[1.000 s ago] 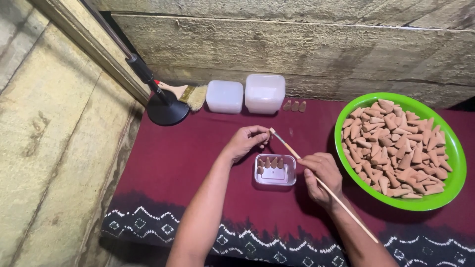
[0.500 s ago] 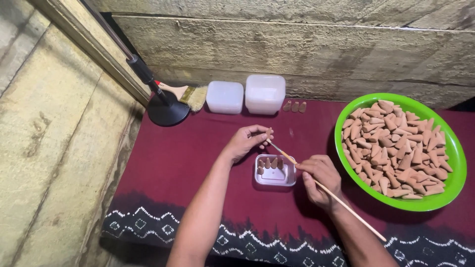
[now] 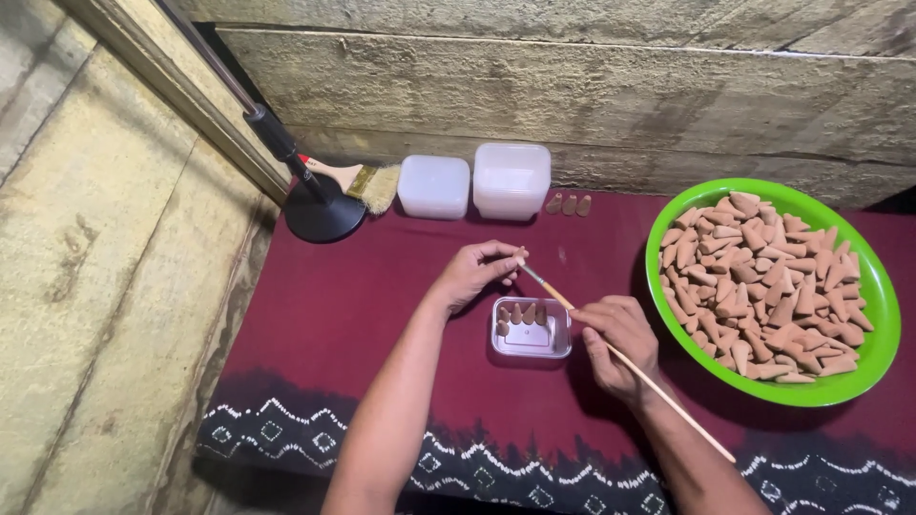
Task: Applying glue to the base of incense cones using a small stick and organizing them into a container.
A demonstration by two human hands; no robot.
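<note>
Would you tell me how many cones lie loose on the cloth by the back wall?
3: the loose cones lie side by side right of the stacked plastic boxes.

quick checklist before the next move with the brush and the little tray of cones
1. Thin brush gripped: ok, the right hand holds its long wooden handle.
2. Brush tip supported: ok, the left hand pinches at the tip end, above the tray.
3. Small clear tray within reach: ok, it sits flat on the maroon cloth between both hands.
4. Cones in the tray: ok, a short row lines its far edge; the rest is unfilled.
5. Supply: ok, the green bowl at the right is heaped with cones.
6. Whether the left fingers hold a cone: cannot tell.
</note>
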